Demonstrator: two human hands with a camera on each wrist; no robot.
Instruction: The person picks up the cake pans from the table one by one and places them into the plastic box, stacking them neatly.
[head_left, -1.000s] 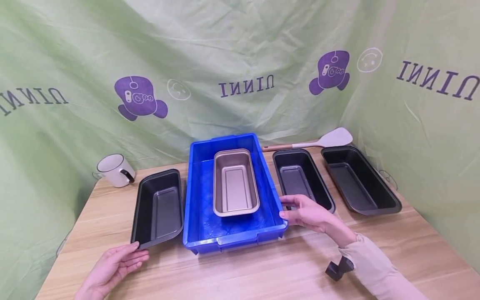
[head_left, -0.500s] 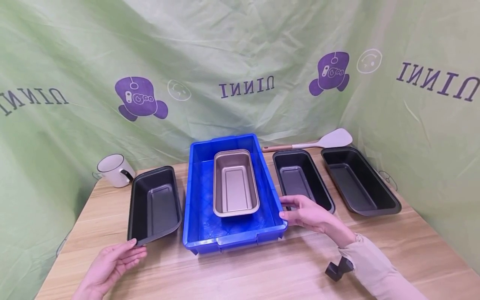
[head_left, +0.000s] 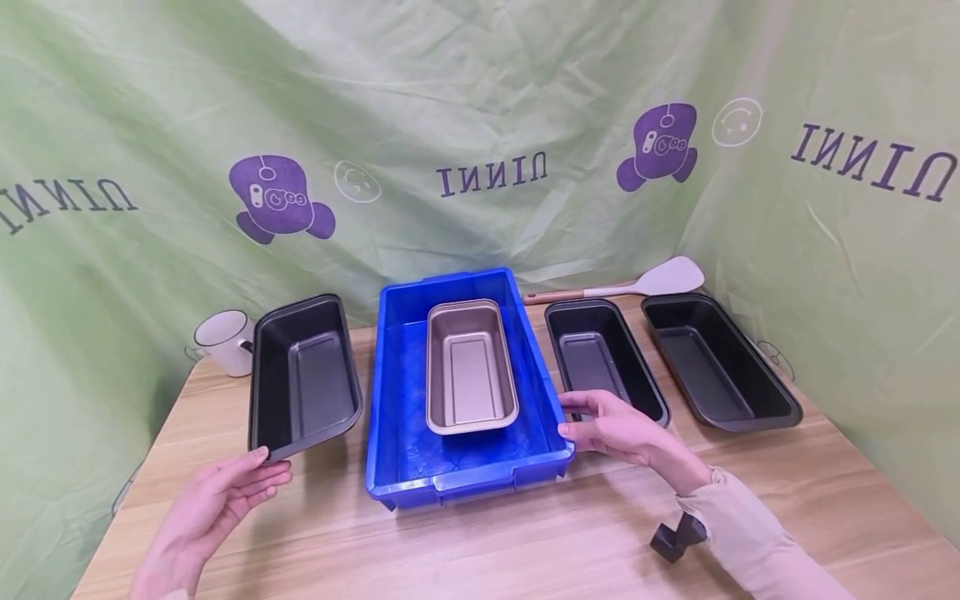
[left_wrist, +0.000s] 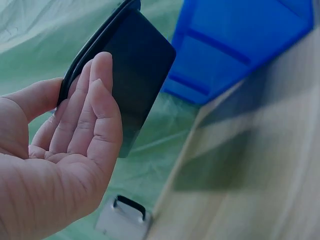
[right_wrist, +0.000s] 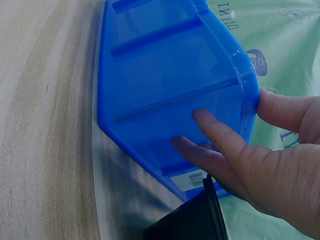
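My left hand [head_left: 217,500] pinches the near-left corner of a black loaf pan [head_left: 307,375], thumb on the rim and fingers under it. The left wrist view shows the same pan [left_wrist: 140,75] raised over the tabletop, its shadow below. My right hand [head_left: 622,429] holds the right wall of a blue plastic bin [head_left: 468,479]; in the right wrist view the thumb sits at the bin's rim [right_wrist: 247,85] and the fingers lie against its outer side. Inside the bin rests a gold-brown loaf pan [head_left: 472,375].
Right of the bin are two more black loaf pans, a smaller one [head_left: 592,350] near the right hand and a larger one [head_left: 712,358]. Behind them lies a white spatula [head_left: 671,277]. A white mug [head_left: 223,342] stands at the back left, partly behind the held pan. Green printed cloth hangs behind.
My left hand has lifted the black loaf pan off the table and moved it up and slightly left, so it now overlaps the mug's handle. The right hand and bin have stayed put.
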